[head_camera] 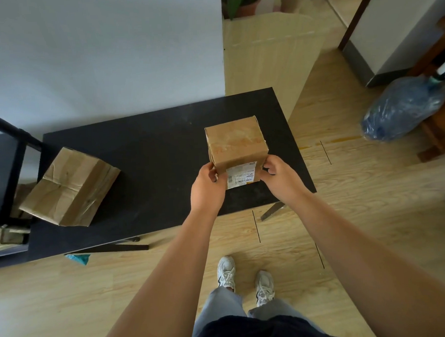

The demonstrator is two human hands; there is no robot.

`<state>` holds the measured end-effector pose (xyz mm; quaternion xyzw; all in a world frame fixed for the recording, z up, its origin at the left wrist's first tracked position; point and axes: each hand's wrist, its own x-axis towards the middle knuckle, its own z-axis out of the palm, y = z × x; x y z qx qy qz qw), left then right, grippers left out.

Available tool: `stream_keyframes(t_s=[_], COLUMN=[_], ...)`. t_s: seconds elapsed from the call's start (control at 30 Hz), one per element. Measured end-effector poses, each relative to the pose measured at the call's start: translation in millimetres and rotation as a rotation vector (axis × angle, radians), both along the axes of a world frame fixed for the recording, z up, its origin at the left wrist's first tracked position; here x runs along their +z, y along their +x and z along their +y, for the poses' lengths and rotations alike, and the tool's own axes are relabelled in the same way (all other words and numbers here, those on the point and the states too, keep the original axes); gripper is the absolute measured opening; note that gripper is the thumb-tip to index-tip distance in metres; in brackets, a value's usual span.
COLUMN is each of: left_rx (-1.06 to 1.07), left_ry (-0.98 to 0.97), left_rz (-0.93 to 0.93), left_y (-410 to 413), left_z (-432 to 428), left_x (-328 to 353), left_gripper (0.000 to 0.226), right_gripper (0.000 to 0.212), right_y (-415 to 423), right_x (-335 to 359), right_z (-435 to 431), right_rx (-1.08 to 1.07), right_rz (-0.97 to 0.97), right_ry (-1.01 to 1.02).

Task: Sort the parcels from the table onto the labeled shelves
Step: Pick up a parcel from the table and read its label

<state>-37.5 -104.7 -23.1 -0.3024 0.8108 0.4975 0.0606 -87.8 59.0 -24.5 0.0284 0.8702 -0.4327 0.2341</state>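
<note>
A small brown cardboard parcel (pixel 237 142) with a white shipping label on its near face stands on the right part of the black table (pixel 152 151). My left hand (pixel 208 188) grips its near left side and my right hand (pixel 280 177) grips its near right side. A larger, crumpled cardboard parcel (pixel 70 186) lies tilted at the table's left edge. A black shelf frame (pixel 11 164) stands at the far left, with brown boxes partly visible low on it.
A blue water jug wrapped in plastic (pixel 402 107) lies on the wooden floor at right beside brown wooden furniture. A light wooden board (pixel 270 54) leans behind the table. A teal scrap (pixel 78 258) lies under the table's front edge. My shoes (pixel 246 276) are just behind the table.
</note>
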Motion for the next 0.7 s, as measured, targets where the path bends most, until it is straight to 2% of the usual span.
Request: stream_keyframes(t_s=[0.13,0.27,0.4,0.63,0.7], left_rx=[0.051,0.05,0.019,-0.091,-0.126], left_ry=[-0.032,-0.058,-0.084,-0.125,-0.165], left_rz=[0.054,0.066,0.035,-0.001,-0.015], left_y=[-0.3,-0.8,1.8,-4.8,-4.9], left_z=[-0.6,-3.5,-5.5,-10.2,-11.2], left_x=[2.8,-6.0,-19.5,-28.8,-30.5], left_gripper=[0.039,0.028,0.015,0.01,0.016], right_gripper=[0.042,0.048,0.048,0.053,0.056], right_y=[0.6,-2.9,-2.5,-11.0,-11.2], right_x=[4.6,2.0,-7.0,-12.0,-14.1], right_z=[-1.1,-4.6,-8.9,-20.7,-23.7], right_rx=[-0.024,-0.016,0.055,0.119,0.142], right_rz=[0.086,0.162,0.155,0.152,0.14], right_ry=[0.0,0.048,0.12,0.211,0.227])
